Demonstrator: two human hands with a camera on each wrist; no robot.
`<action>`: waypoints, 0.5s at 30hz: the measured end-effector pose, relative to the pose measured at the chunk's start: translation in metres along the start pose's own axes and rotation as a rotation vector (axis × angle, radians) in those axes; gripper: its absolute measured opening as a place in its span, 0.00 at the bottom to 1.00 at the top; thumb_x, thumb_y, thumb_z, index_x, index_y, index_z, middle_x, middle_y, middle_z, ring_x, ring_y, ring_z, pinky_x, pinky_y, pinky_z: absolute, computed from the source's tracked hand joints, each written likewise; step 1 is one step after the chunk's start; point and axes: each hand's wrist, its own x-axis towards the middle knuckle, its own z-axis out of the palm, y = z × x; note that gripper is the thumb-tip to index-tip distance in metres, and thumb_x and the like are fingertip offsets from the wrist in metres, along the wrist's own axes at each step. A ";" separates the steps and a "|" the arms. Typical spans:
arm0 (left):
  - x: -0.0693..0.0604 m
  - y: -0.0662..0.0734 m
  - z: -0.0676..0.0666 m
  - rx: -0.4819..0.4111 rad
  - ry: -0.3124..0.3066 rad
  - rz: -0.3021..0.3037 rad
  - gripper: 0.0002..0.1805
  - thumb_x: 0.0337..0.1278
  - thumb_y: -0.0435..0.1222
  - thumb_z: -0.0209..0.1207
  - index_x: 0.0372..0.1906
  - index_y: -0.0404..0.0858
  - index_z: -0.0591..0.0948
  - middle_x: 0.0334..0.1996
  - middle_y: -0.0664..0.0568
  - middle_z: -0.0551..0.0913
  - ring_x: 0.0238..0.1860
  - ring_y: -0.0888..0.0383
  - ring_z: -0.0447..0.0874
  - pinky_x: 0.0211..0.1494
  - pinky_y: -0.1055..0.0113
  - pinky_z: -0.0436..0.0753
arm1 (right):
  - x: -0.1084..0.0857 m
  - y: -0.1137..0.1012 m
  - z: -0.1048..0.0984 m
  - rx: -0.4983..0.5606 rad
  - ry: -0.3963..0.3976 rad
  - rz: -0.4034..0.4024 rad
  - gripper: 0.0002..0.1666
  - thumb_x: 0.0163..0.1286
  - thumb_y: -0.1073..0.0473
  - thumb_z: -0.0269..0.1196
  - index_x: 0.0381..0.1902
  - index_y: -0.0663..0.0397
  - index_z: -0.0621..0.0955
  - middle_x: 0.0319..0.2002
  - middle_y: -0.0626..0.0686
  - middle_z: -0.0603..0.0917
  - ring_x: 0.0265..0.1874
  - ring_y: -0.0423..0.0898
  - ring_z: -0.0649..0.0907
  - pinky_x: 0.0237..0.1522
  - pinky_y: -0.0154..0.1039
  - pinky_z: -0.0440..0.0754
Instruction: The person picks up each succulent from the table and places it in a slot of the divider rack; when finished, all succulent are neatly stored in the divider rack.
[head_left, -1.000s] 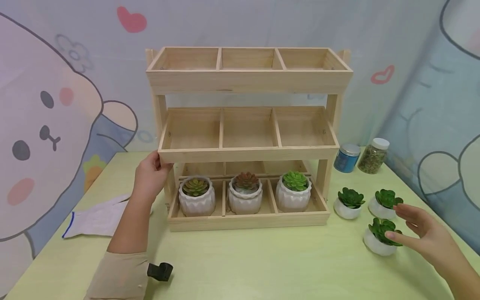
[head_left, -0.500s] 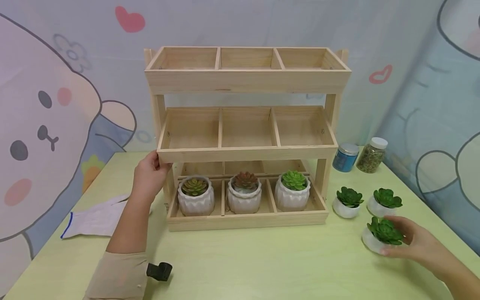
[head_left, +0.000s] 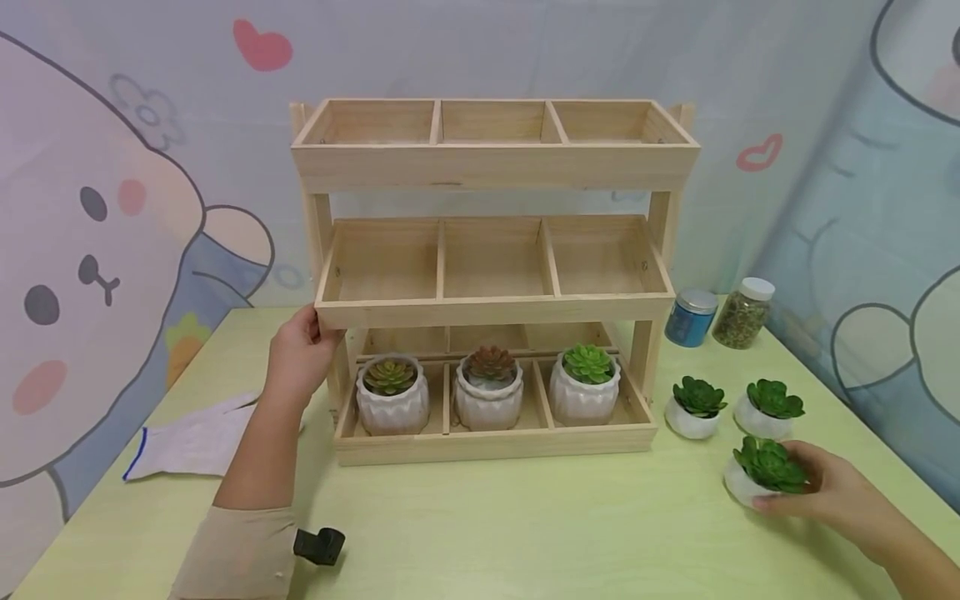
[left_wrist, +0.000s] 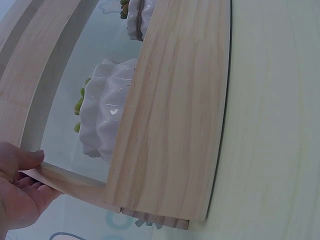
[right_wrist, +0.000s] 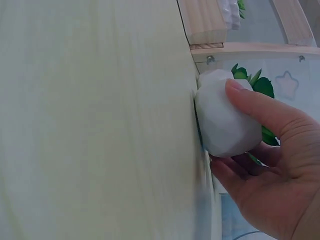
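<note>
My left hand grips the left side of the three-tier wooden plant shelf, just under the middle tray's front corner. In the left wrist view, its thumb and fingers wrap the wooden upright. At the right, my right hand holds a small potted succulent with dark green leaves. Thumb and fingers lie on opposite sides of its faceted white pot, which appears to sit on the table. Two similar potted succulents stand just behind, one at left and one at right.
The shelf's lowest tray holds a yellow-green succulent, a reddish one and a bright green one, all in white pots. Behind at right stand a blue jar and a white-capped jar. White gloves lie at left.
My right hand has moved down and left onto the nearest small succulent and closed its fingers round the pot. The left hand stays on the shelf.
</note>
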 end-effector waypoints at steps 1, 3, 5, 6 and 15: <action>0.000 0.000 0.000 0.001 0.001 0.000 0.25 0.67 0.35 0.52 0.67 0.34 0.66 0.57 0.37 0.74 0.58 0.42 0.72 0.57 0.49 0.73 | 0.000 -0.001 0.000 0.002 0.010 -0.003 0.46 0.55 0.53 0.71 0.61 0.75 0.62 0.55 0.67 0.72 0.43 0.43 0.77 0.37 0.36 0.79; 0.000 0.000 0.000 -0.001 0.000 -0.001 0.25 0.67 0.35 0.52 0.67 0.34 0.66 0.57 0.37 0.74 0.58 0.42 0.72 0.57 0.49 0.73 | -0.001 -0.004 0.000 0.016 0.028 -0.015 0.45 0.56 0.54 0.71 0.61 0.75 0.62 0.55 0.66 0.72 0.42 0.40 0.77 0.36 0.36 0.80; 0.000 0.000 0.000 0.001 0.002 -0.002 0.25 0.67 0.35 0.52 0.66 0.34 0.66 0.57 0.37 0.74 0.58 0.43 0.72 0.57 0.49 0.73 | -0.002 -0.010 0.000 0.047 0.045 -0.047 0.43 0.56 0.56 0.70 0.61 0.74 0.63 0.52 0.62 0.75 0.39 0.37 0.78 0.35 0.36 0.81; 0.000 0.000 0.000 0.001 0.002 -0.003 0.25 0.67 0.35 0.52 0.66 0.34 0.66 0.57 0.37 0.74 0.58 0.43 0.72 0.57 0.49 0.73 | -0.002 -0.013 0.000 0.063 0.050 -0.069 0.42 0.56 0.57 0.70 0.60 0.74 0.64 0.51 0.61 0.76 0.38 0.37 0.78 0.35 0.36 0.81; 0.000 -0.001 0.000 0.005 0.004 0.003 0.24 0.67 0.35 0.52 0.66 0.34 0.67 0.56 0.37 0.76 0.57 0.43 0.73 0.56 0.49 0.74 | -0.005 -0.062 0.007 0.124 0.009 -0.146 0.50 0.55 0.60 0.71 0.64 0.80 0.57 0.58 0.74 0.68 0.42 0.37 0.80 0.38 0.34 0.81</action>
